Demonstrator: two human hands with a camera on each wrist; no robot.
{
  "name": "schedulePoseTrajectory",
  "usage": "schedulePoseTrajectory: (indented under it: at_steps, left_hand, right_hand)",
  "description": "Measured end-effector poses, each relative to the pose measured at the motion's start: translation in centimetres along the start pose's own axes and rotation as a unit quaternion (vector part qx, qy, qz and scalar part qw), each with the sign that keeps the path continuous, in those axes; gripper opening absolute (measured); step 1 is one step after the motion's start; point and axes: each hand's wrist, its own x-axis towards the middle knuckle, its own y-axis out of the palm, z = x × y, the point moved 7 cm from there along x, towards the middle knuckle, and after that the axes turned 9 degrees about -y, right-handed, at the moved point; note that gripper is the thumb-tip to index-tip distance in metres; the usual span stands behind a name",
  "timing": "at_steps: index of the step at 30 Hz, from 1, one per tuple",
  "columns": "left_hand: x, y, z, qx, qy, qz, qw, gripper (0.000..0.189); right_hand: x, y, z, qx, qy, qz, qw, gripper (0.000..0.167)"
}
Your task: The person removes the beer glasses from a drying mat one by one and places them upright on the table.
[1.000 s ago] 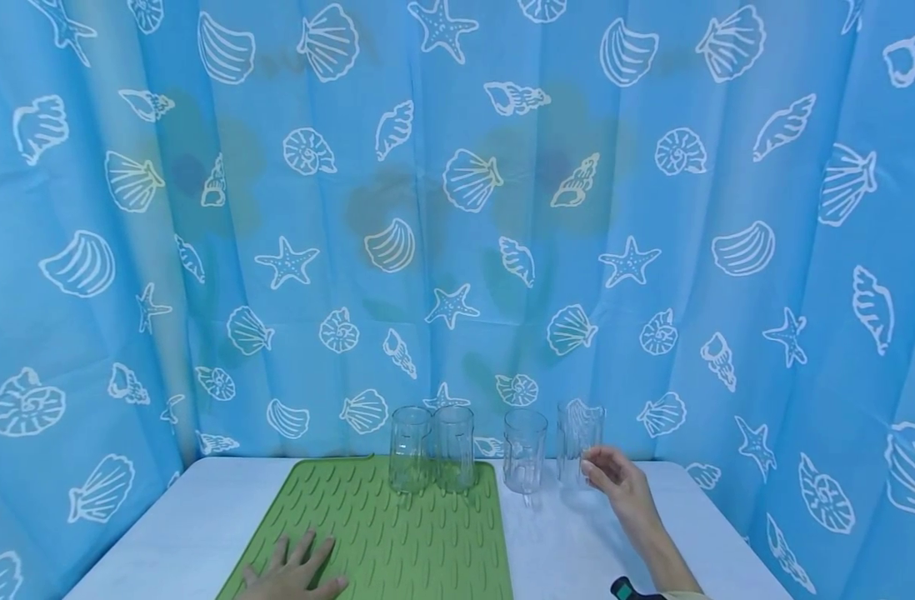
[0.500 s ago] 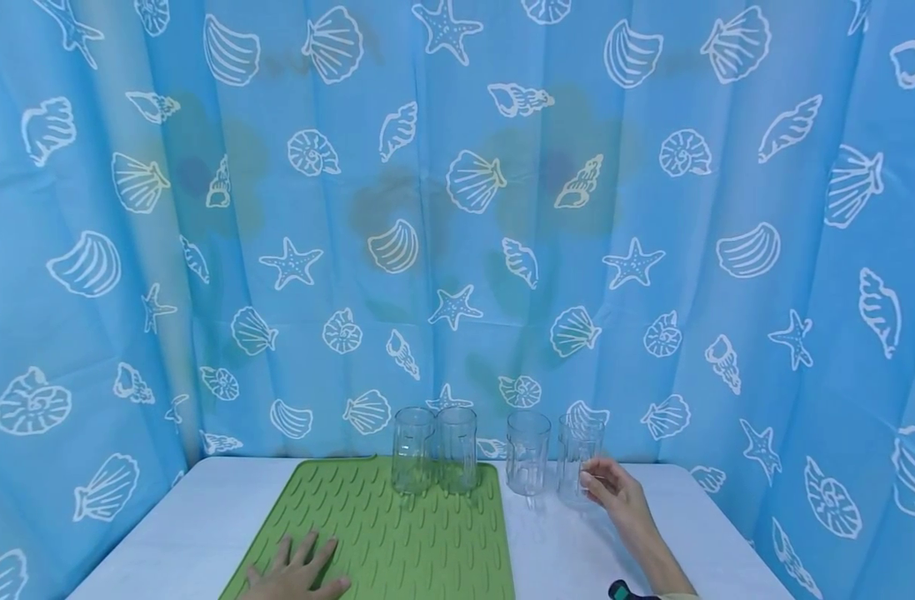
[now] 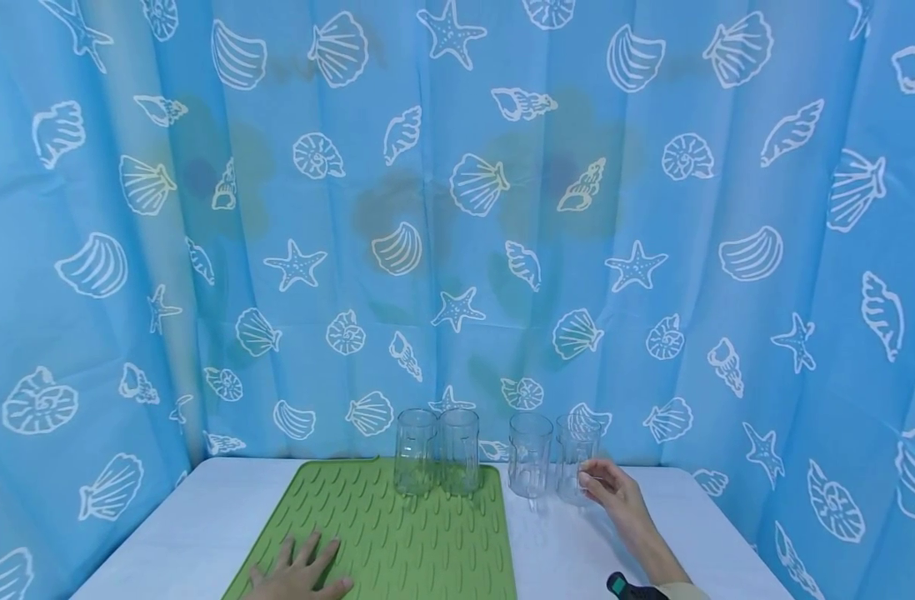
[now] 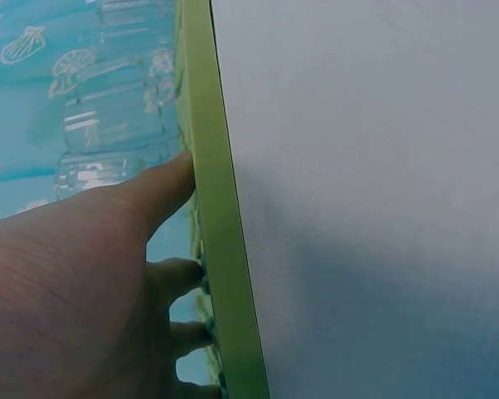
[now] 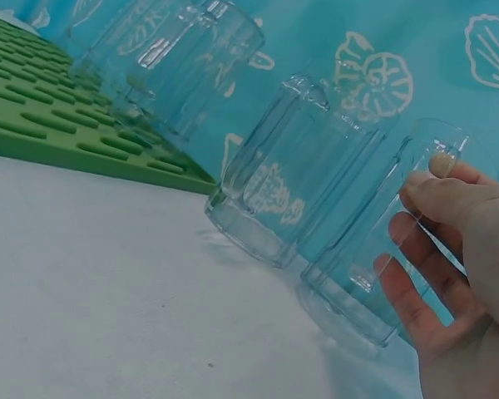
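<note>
My right hand (image 3: 613,496) holds a clear glass mug (image 3: 570,450) at its near side, with thumb and fingertips on the handle side in the right wrist view. That mug stands upright, its base at the white table. Just left of it is a second glass mug (image 3: 531,457), very close or touching; I cannot tell which. Two more glass mugs (image 3: 416,457) stand side by side at the back right of the green ridged mat (image 3: 382,542). My left hand (image 3: 296,575) rests with fingers spread on the mat's front left part.
A white tablecloth (image 3: 172,525) covers the table around the mat. Behind and at both sides hangs a blue curtain (image 3: 457,250) with white shell prints. A black strap with a green part (image 3: 618,585) is at my right wrist.
The mug in my right hand has come down to the table and shifted left, closer to the neighbouring mug. My left hand stays on the mat. The head view has shifted slightly.
</note>
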Motion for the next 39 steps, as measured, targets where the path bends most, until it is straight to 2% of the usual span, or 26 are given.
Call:
schedulePoseTrajectory:
  at_steps: [5, 10, 16, 27, 32, 39]
  left_hand:
    - [-0.1, -0.1, 0.0, 0.002, -0.001, 0.002, 1.0, 0.091]
    - [-0.4, -0.3, -0.2, 0.004, -0.002, 0.004, 1.0, 0.089]
    - [-0.6, -0.5, -0.4, 0.004, -0.003, 0.007, 1.0, 0.088]
    - [-0.4, -0.1, -0.2, 0.002, -0.002, 0.003, 1.0, 0.088]
    - [-0.5, 0.0, -0.1, 0.0, -0.003, 0.004, 1.0, 0.088]
    - [-0.9, -0.3, -0.3, 0.005, -0.004, 0.006, 1.0, 0.086]
  right_hand:
    - [0.3, 0.0, -0.1, -0.008, -0.014, 0.01, 0.9998, 0.045]
    - [0.3, -0.2, -1.0, -0.032, -0.007, 0.018, 0.9993, 0.046]
    - [0.7, -0.4, -0.7, -0.038, -0.013, 0.022, 0.9989, 0.044]
    - [0.4, -0.5, -1.5, -0.071, 0.017, 0.002, 0.9974, 0.038]
    - [0.2, -0.3, -0.8, -0.089, 0.019, -0.009, 0.9958, 0.036]
    - [-0.4, -0.4, 0.9, -0.112, -0.001, -0.03, 0.9933, 0.04]
